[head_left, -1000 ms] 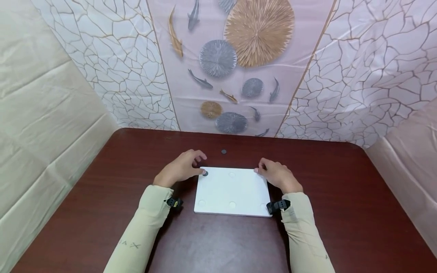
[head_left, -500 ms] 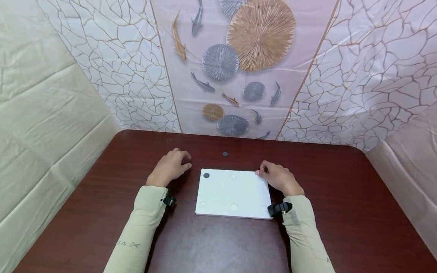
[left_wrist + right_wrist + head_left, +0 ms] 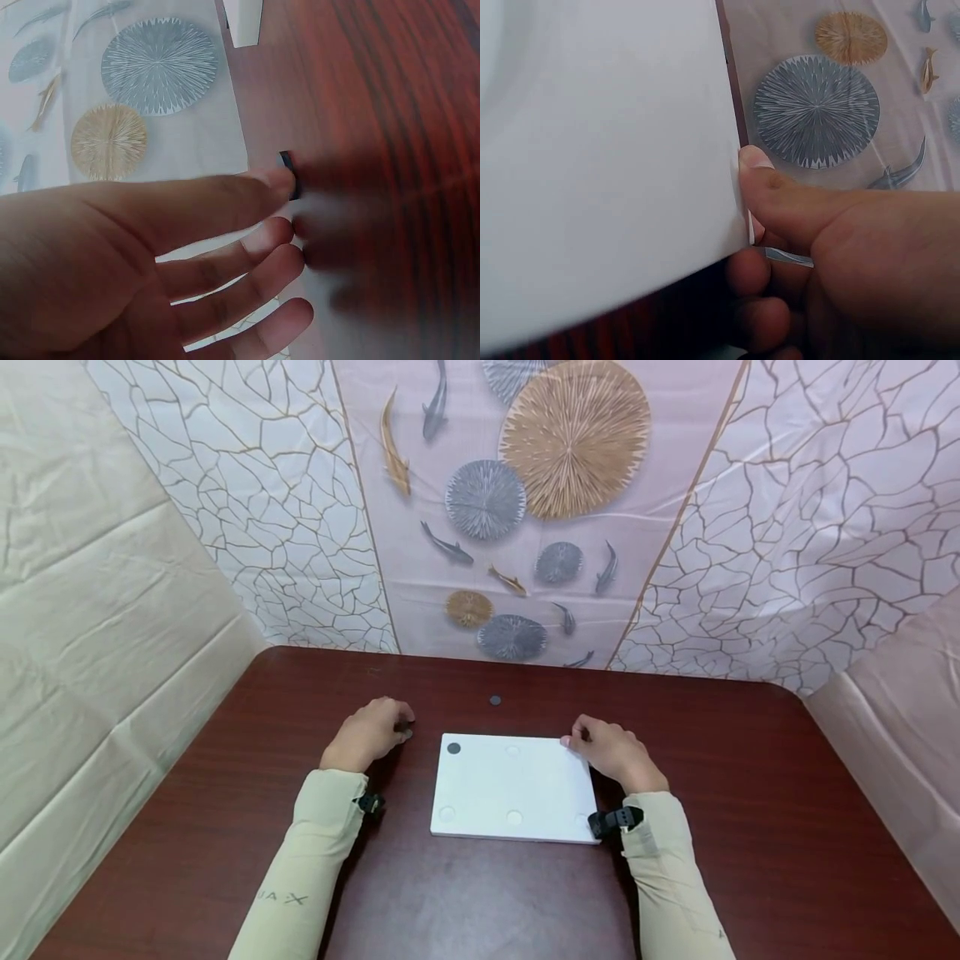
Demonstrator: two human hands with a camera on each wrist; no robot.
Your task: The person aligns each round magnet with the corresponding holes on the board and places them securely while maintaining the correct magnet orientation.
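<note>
A white board [image 3: 480, 789] with several shallow round recesses lies in front of me. A dark disc [image 3: 453, 748] fills its far-left recess. Left of the board, my left hand [image 3: 366, 732] is down at the table with fingers curled about another dark disc [image 3: 295, 189]. In the left wrist view the thumb tip overlaps this disc, and the index fingertip is close below it. My right hand [image 3: 609, 747] grips the board's far-right corner. Its thumb [image 3: 761, 180] is against the edge, and the other fingers are curled below.
One more dark disc [image 3: 495, 700] lies on the brown table [image 3: 480, 902] beyond the board. A patterned cloth wall [image 3: 300, 527] rises behind the table. Dark bands [image 3: 615, 819] sit on both wrists, the right one overlapping the board's near-right corner.
My left hand has let go of the disc in the board's far-left recess, moved left off the board and lowered to another disc on the table. The right hand stays at its corner.
</note>
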